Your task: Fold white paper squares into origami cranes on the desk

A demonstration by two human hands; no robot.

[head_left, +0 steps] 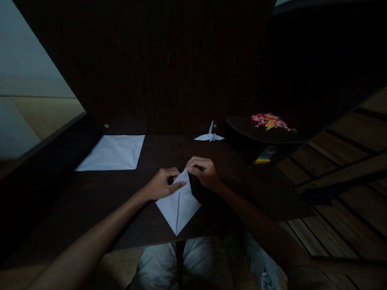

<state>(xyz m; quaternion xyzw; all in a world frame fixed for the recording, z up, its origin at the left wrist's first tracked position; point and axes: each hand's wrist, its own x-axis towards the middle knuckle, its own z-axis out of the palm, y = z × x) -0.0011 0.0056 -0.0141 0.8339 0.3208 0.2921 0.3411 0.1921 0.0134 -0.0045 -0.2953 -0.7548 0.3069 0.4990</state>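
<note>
A sheet of white paper [187, 205], folded into a kite-like shape with a dark slit down its lower middle, lies near the front edge of the dark desk [139, 225]. My left hand [165, 183] grips its upper left side, thumb lying across the top face and fingers curled behind. At the top point, my right hand [204, 171] pinches the tip between thumb and fingers. Beyond my hands, a folded white paper crane [210, 137] stands by the back panel.
Creased white paper [116, 153] lies at the back left. On a raised dark shelf [242, 125] at the right sits a heap of small pink and yellow pieces [269, 121]. Below it is a yellow-edged item [263, 160]. A raised side board [45, 145] borders the left.
</note>
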